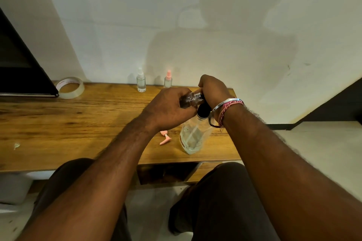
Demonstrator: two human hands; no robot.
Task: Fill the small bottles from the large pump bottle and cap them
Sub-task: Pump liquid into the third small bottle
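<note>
The large clear pump bottle [193, 137] stands on the wooden table [78, 123], its black pump head under my right hand [212, 92], whose fingers curl over the top. My left hand [168, 107] grips a small clear bottle [191, 99], tilted with its open neck against the pump's spout. A pink spray cap [165, 137] lies loose on the table just left of the large bottle. Two small capped bottles stand at the table's back edge: one with a white top [141, 82], one with a pink top [168, 79].
A roll of clear tape [70, 87] lies at the back left beside a dark panel [19, 64]. The white wall rises right behind the table. My knees are under the front edge, and the table ends just right of my hands.
</note>
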